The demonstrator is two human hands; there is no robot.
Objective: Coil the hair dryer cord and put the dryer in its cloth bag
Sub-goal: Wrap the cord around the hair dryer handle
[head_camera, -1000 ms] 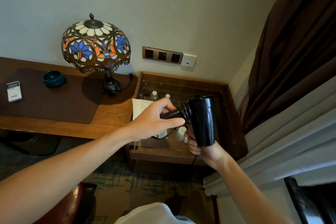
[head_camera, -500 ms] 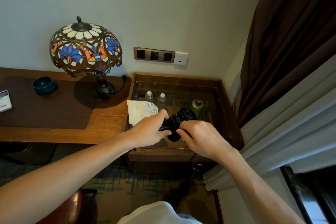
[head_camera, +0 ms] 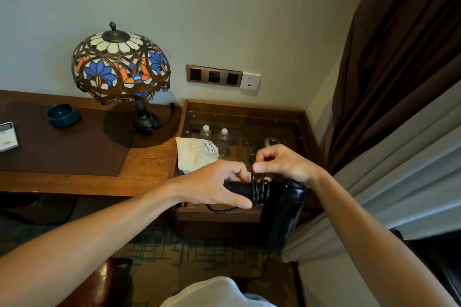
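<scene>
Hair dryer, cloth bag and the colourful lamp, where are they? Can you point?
hair dryer (head_camera: pixel 283 217), head view, on its shiny black barrel.
cloth bag (head_camera: pixel 193 156), head view, on its pale flat middle.
lamp (head_camera: pixel 119 67), head view, on its stained-glass shade.

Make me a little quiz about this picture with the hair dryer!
1. True or false: the cord is wound around the hair dryer handle.
2. Which hand grips the handle: A) left hand B) right hand?
3. What cream-coloured thing lies on the glass-topped cabinet beyond the hands?

Key: 1. True. 2. A; the right hand pinches the cord. 3. The cloth bag.
</scene>
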